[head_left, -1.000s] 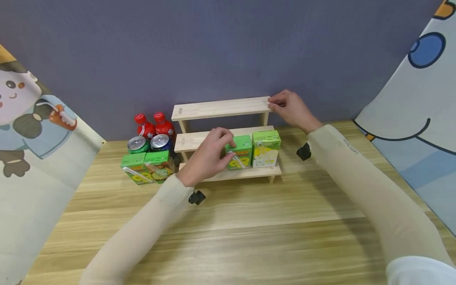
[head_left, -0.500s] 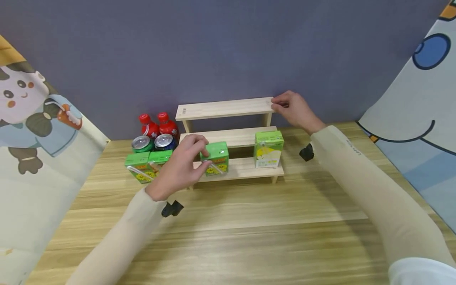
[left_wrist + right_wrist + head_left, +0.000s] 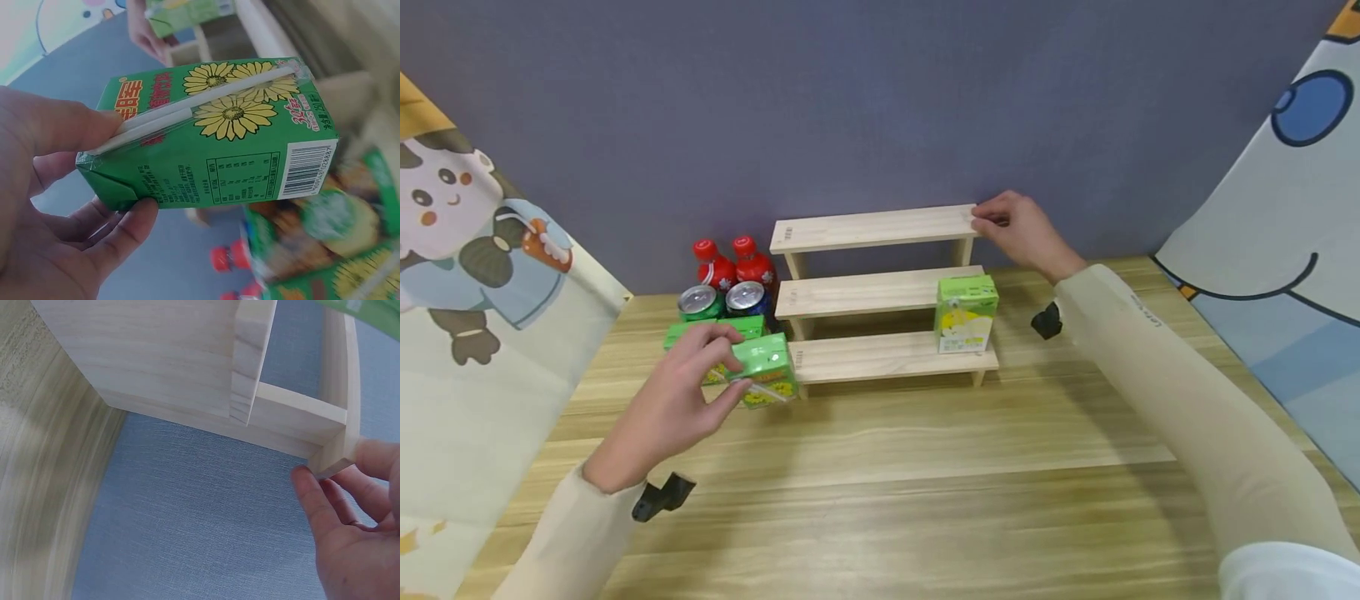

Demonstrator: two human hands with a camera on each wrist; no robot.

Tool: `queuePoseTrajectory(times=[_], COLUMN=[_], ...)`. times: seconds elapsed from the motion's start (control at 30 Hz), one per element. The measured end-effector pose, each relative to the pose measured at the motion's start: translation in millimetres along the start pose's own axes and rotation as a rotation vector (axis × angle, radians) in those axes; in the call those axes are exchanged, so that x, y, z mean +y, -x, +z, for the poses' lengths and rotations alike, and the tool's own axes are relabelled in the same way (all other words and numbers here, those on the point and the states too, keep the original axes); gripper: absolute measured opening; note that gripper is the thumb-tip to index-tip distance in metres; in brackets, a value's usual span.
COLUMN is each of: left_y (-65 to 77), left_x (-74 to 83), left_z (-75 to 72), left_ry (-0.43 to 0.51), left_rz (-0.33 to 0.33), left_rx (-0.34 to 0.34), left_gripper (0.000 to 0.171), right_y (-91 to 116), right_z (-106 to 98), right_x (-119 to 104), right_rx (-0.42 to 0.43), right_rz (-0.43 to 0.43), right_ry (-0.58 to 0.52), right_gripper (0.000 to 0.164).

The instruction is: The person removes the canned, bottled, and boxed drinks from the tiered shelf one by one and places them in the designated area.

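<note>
My left hand [image 3: 681, 392] pinches a green juice box [image 3: 212, 131] with yellow flowers and a white straw taped on its front. In the head view this box hangs just left of the lowest shelf board, in front of other green juice boxes [image 3: 679, 331], which it partly hides. At the back right, my right hand [image 3: 1026, 233] grips the right end of the top board of a three-tier wooden shelf [image 3: 865, 293]; the right wrist view shows fingers and thumb around that board's corner. A yellow-green drink carton [image 3: 966, 315] stands at the lowest tier's right end.
Left of the shelf, two cans [image 3: 747, 298] stand behind the juice boxes, and two red-capped bottles [image 3: 752, 262] behind those. A grey wall [image 3: 880, 100] rises behind the shelf. Printed panels flank the wooden table [image 3: 925, 483].
My left hand has carried the flowered juice box leftward along and off the lowest shelf board, towards the other juice boxes. My right hand stays at the top board's end.
</note>
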State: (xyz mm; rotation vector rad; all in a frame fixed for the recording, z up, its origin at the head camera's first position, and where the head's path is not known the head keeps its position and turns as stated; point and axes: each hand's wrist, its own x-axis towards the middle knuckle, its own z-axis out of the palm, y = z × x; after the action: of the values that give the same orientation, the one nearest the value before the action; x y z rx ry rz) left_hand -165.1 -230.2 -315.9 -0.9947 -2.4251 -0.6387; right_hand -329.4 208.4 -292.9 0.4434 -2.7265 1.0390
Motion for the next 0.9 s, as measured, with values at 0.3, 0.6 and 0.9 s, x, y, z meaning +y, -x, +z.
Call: queuePoseTrajectory(times=[0.3,0.6,0.9], left_y=[29.7,39.1,42.8], left_x=[-11.7,-26.7,-42.9], left_z=[-6.1,-0.6,12.8], left_ry=[-0.018,-0.062,-0.056], left_rz=[-0.020,-0.038,-0.083], left_rx=[0.030,-0.015,-0.032], left_gripper=[0.031,0.037,0.034], right_y=[1,3,4], right_z=[-6,-7,-8], right_x=[3,3,3], right_rx=[-0.009,0.001,-0.010], right_rz=[0.013,0.017,0.016], right_ry=[0.009,0.000,-0.004], right_gripper=[0.038,0.038,0.038])
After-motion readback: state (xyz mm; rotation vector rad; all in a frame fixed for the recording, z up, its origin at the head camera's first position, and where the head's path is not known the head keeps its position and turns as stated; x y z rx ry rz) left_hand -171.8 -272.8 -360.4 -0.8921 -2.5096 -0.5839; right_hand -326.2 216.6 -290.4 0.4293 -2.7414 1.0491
